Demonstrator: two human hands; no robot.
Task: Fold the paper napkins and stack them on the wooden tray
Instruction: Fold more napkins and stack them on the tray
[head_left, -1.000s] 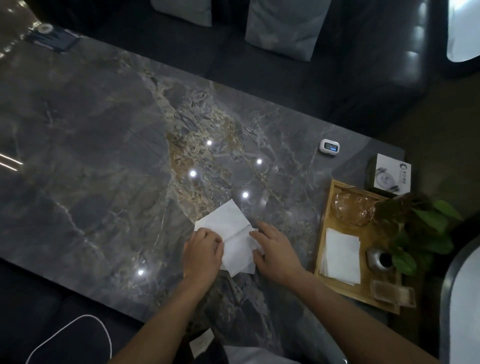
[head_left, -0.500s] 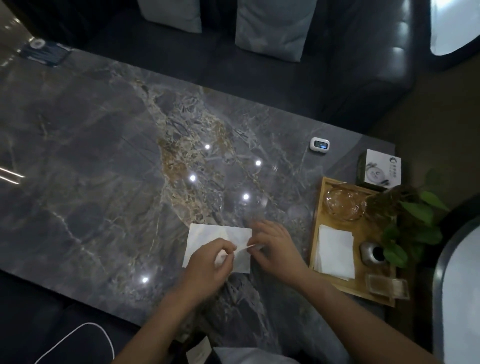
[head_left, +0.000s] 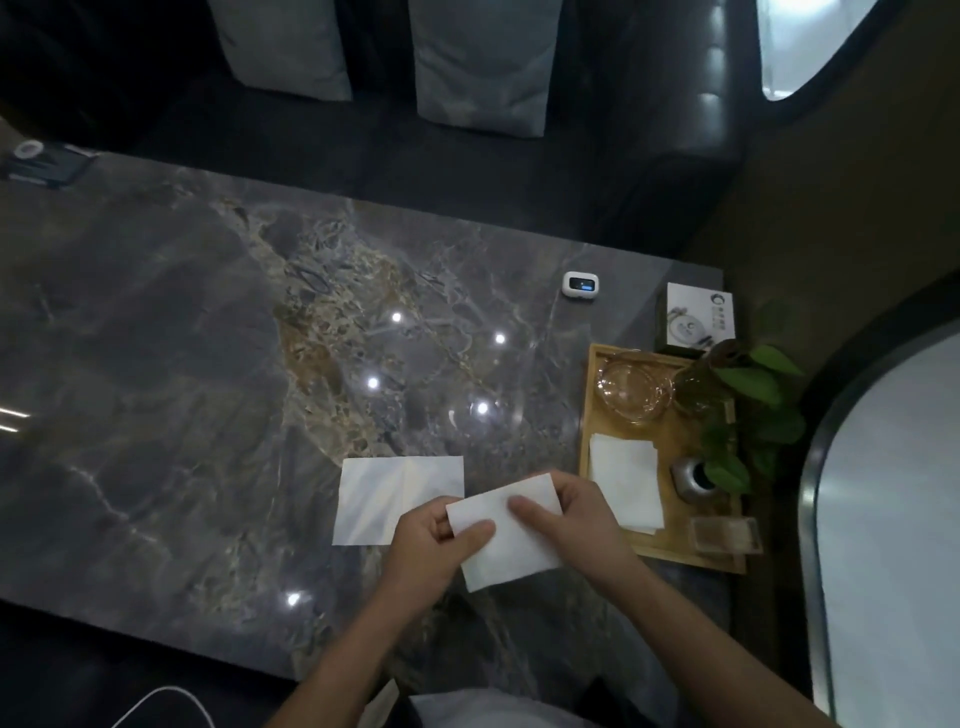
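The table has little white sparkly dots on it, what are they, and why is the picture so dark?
Head view: the dots are glare, ceiling lights mirrored in the shiny marble table. Head view: the room is dim, so the sofa sinks into shadow while the napkin in both hands looks bright. Head view: edges bend from the wide lens.

A dark marble table (head_left: 156, 415) fills most of the frame, with bright ceiling lights reflected in spots near its centre. Toward the upper right of the table lies a small white device (head_left: 581, 285) with a dark screen. Just right of it stands a white box (head_left: 699, 320). Below the box, at the right edge, sit a glass bowl (head_left: 632, 387), a leafy green plant (head_left: 748, 410), a small grey pot (head_left: 693, 479) and a clear plastic box (head_left: 724, 535). Two grey cushions (head_left: 485, 62) rest on a dark sofa (head_left: 649, 156) along the top. A white cable (head_left: 156, 699) curves at the lower left.
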